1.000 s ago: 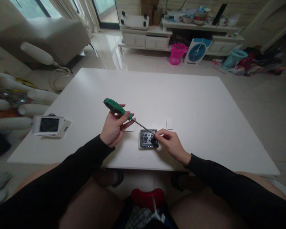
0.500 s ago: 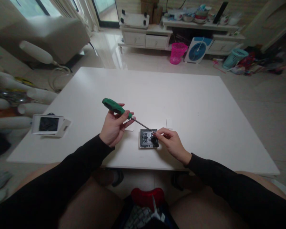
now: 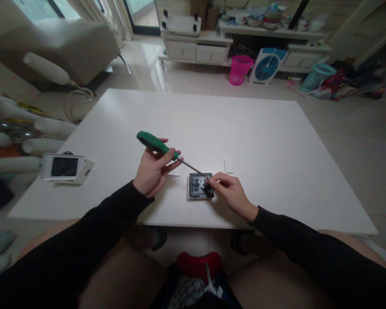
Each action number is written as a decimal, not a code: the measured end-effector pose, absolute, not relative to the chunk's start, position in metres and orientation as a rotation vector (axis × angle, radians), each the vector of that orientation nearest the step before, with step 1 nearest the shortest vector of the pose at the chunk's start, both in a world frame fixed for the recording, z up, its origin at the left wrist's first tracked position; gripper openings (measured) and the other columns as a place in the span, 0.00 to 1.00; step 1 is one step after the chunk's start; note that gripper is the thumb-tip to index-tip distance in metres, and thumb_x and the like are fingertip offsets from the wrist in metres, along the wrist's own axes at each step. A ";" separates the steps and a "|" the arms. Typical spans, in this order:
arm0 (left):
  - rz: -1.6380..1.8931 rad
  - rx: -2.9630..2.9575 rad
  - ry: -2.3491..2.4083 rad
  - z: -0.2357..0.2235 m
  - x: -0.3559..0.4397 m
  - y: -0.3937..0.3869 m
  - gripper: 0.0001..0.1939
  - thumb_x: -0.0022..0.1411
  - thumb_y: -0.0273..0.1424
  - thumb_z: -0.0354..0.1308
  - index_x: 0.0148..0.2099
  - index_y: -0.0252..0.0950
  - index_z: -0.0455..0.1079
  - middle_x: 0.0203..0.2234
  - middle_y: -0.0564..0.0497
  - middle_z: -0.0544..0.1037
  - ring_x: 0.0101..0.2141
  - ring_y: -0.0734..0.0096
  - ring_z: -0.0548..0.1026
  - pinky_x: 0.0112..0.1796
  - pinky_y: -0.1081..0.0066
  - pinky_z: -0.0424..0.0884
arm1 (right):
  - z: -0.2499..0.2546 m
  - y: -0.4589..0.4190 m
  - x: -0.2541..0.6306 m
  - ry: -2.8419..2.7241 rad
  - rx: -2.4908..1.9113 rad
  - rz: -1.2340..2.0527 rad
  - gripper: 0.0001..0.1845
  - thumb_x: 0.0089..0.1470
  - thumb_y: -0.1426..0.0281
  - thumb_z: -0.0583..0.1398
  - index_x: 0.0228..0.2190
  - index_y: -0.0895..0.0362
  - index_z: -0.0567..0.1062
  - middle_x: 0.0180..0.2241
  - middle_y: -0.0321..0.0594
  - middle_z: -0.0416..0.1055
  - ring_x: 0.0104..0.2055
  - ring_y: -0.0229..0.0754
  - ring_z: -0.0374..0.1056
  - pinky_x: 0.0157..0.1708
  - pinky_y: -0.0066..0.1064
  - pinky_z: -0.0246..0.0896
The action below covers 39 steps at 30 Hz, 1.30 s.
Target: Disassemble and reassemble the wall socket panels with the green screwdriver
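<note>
A green-handled screwdriver (image 3: 157,144) lies across the fingers of my left hand (image 3: 152,169), held with thumb and fingertips. Its thin metal shaft slopes down to the right. At the tip, my right hand (image 3: 230,189) is pinched closed; whatever lies between thumb and finger is too small to make out. Below the tip a square grey-and-black wall switch module (image 3: 196,193) rests on the white table, with a dark lump on its right side. The right fingertips hover at or touch its upper right edge; I cannot tell which.
The white table (image 3: 260,133) spreads beyond my hands. A small white plate (image 3: 228,165) lies behind my right hand, and another (image 3: 174,174) is partly hidden by the left. An open white box with a dark square (image 3: 64,167) sits at the left edge.
Almost nothing differs. Both hands and the screwdriver keep their places over the switch module, with only a slight shift of the whole view.
</note>
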<state>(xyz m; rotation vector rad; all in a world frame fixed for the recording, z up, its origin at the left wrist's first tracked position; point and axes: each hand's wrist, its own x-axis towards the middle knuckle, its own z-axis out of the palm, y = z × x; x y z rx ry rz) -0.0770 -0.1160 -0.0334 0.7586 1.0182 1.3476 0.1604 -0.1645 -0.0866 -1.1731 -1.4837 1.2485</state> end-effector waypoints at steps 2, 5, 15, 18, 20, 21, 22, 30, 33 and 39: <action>1.347 0.765 1.016 -0.033 -0.077 -0.116 0.26 0.52 0.30 0.77 0.49 0.43 0.68 0.34 0.56 0.77 0.41 0.69 0.82 0.41 0.68 0.83 | -0.087 -0.165 0.161 -1.497 -1.174 1.244 0.15 0.62 0.56 0.65 0.30 0.53 0.81 0.30 0.37 0.78 0.33 0.41 0.70 0.35 0.35 0.62; 1.349 0.780 1.005 -0.033 -0.077 -0.116 0.27 0.51 0.31 0.78 0.49 0.43 0.68 0.34 0.56 0.76 0.40 0.69 0.82 0.40 0.68 0.84 | -0.088 -0.165 0.161 -1.501 -1.171 1.250 0.15 0.62 0.57 0.65 0.29 0.53 0.81 0.30 0.37 0.78 0.33 0.40 0.70 0.35 0.34 0.61; 1.342 0.790 0.982 -0.031 -0.077 -0.117 0.28 0.51 0.30 0.77 0.49 0.42 0.67 0.33 0.56 0.77 0.40 0.69 0.82 0.41 0.66 0.84 | -0.088 -0.166 0.160 -1.475 -1.152 1.303 0.13 0.61 0.57 0.65 0.30 0.53 0.80 0.31 0.37 0.77 0.33 0.41 0.70 0.35 0.34 0.63; 1.341 0.802 0.980 -0.030 -0.077 -0.117 0.28 0.51 0.31 0.78 0.49 0.41 0.66 0.33 0.56 0.77 0.40 0.68 0.82 0.41 0.67 0.84 | -0.090 -0.166 0.160 -1.466 -1.153 1.330 0.11 0.60 0.59 0.66 0.32 0.52 0.81 0.33 0.38 0.79 0.35 0.41 0.71 0.36 0.35 0.65; 1.343 0.820 0.982 -0.030 -0.078 -0.116 0.29 0.51 0.31 0.78 0.50 0.42 0.66 0.33 0.56 0.77 0.40 0.68 0.82 0.41 0.67 0.84 | -0.091 -0.166 0.160 -1.466 -1.175 1.328 0.10 0.60 0.59 0.66 0.34 0.52 0.81 0.34 0.38 0.79 0.35 0.42 0.71 0.36 0.36 0.66; 1.344 0.830 0.982 -0.030 -0.078 -0.116 0.29 0.51 0.31 0.78 0.50 0.42 0.66 0.33 0.56 0.78 0.39 0.68 0.82 0.41 0.67 0.84 | -0.091 -0.166 0.160 -1.470 -1.187 1.326 0.09 0.59 0.59 0.67 0.35 0.52 0.82 0.34 0.38 0.79 0.35 0.42 0.72 0.36 0.36 0.66; 1.347 0.838 0.982 -0.029 -0.079 -0.115 0.29 0.50 0.32 0.78 0.50 0.42 0.66 0.33 0.56 0.78 0.39 0.68 0.83 0.40 0.67 0.84 | -0.090 -0.166 0.160 -1.473 -1.195 1.322 0.09 0.59 0.59 0.67 0.37 0.52 0.82 0.35 0.39 0.79 0.35 0.42 0.72 0.36 0.36 0.66; 1.336 0.885 0.981 -0.024 -0.082 -0.114 0.31 0.48 0.32 0.79 0.50 0.41 0.67 0.33 0.55 0.78 0.38 0.66 0.83 0.38 0.66 0.84 | -0.091 -0.166 0.158 -1.465 -1.188 1.327 0.17 0.55 0.65 0.69 0.46 0.52 0.77 0.39 0.40 0.78 0.34 0.40 0.70 0.32 0.34 0.64; 1.337 0.924 0.978 -0.024 -0.082 -0.114 0.31 0.46 0.32 0.79 0.50 0.40 0.68 0.32 0.54 0.79 0.36 0.65 0.83 0.35 0.67 0.84 | -0.091 -0.165 0.159 -1.540 -1.227 1.198 0.14 0.56 0.66 0.68 0.44 0.52 0.75 0.39 0.39 0.75 0.35 0.41 0.69 0.32 0.34 0.63; 1.307 1.094 0.988 -0.024 -0.087 -0.116 0.31 0.45 0.29 0.79 0.50 0.37 0.71 0.31 0.51 0.79 0.37 0.56 0.84 0.38 0.59 0.85 | -0.099 -0.162 0.164 -1.923 -1.185 0.782 0.23 0.52 0.66 0.70 0.48 0.49 0.72 0.51 0.46 0.70 0.55 0.55 0.67 0.54 0.51 0.66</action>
